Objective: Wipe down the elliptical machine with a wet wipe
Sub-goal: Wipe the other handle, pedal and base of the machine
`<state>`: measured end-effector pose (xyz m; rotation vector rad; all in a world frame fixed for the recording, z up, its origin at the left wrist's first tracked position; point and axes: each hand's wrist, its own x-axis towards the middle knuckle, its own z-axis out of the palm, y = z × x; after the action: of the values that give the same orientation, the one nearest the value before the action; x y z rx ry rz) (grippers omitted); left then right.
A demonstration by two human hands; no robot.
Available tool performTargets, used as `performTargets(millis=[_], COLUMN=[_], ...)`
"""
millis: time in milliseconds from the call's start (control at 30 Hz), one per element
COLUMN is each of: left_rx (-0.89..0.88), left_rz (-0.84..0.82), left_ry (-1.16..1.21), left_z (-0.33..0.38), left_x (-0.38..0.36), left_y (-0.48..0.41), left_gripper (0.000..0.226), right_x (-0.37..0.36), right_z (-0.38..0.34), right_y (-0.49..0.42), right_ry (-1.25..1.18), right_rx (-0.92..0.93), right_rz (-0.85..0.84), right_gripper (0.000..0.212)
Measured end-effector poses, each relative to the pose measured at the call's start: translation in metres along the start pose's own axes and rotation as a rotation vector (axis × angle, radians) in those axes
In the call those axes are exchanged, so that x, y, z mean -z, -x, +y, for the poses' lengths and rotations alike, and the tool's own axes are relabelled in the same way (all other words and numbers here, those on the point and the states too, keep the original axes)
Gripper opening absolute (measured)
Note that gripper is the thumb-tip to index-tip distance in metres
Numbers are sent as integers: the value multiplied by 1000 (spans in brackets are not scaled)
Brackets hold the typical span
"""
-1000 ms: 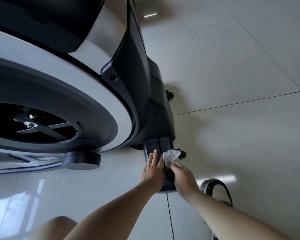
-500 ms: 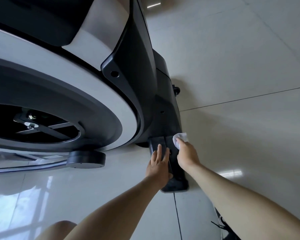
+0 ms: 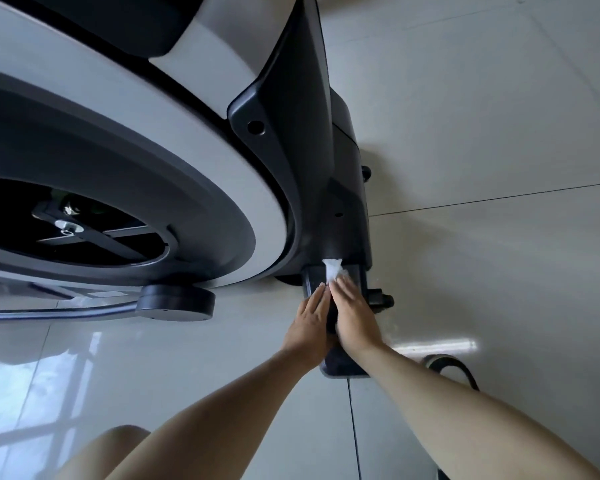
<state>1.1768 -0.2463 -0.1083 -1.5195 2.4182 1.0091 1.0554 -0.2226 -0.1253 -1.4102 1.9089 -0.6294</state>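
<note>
The elliptical machine [image 3: 291, 140] fills the upper left, with a black and silver flywheel housing. Its black base bar [image 3: 340, 363] reaches toward me along the floor. My right hand [image 3: 355, 317] presses a crumpled white wet wipe [image 3: 333, 269] onto the top of the bar, where it meets the housing. My left hand [image 3: 309, 323] lies flat with fingers together on the bar's left side, close beside the right hand.
Glossy pale floor tiles [image 3: 482, 150] surround the machine. A round black foot [image 3: 175, 302] on a metal rail sits at left. A small black wheel [image 3: 381, 299] juts out right of the bar. A dark strap loop [image 3: 454, 367] lies on the floor at lower right.
My right hand slid the wipe from the bar's right edge toward its middle, against the housing. The left hand stayed on the bar.
</note>
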Motion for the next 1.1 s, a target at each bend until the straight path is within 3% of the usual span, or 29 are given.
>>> performTargets(millis=[100,233,333,400,600,800,967,1100], left_rx=[37,27,-16,13,177,398,602,537], left_rz=[65,198,220,191,224,301,317,272], left_ry=[111,61,193,290,491,718,737,721], left_z=[-10,-17,-20,-21,-16,-6,-5,-5], left_x=[8,14,8,1,-19,-9,-2,-13], left_y=[5,5,3,4,-6,-51,-82,-67], left_gripper=[77,66,69,68,58,57,38,51], right_x=[-4,-5,-16,-14,8,3,5,10], right_z=[-4,-12,-21,-19,3,-2,0,6], right_y=[-13,-20,-12,-6,-10,-6,-10,-11], right_ry=[80,160,19,-118,-147,-158,-147,-128], right_rx=[84,168,131,144,34,25,15,-31], right_rz=[8,-67,-265,-297,3,-29,-70,-68], right_gripper=[55,53,51,48,57,65,64,68])
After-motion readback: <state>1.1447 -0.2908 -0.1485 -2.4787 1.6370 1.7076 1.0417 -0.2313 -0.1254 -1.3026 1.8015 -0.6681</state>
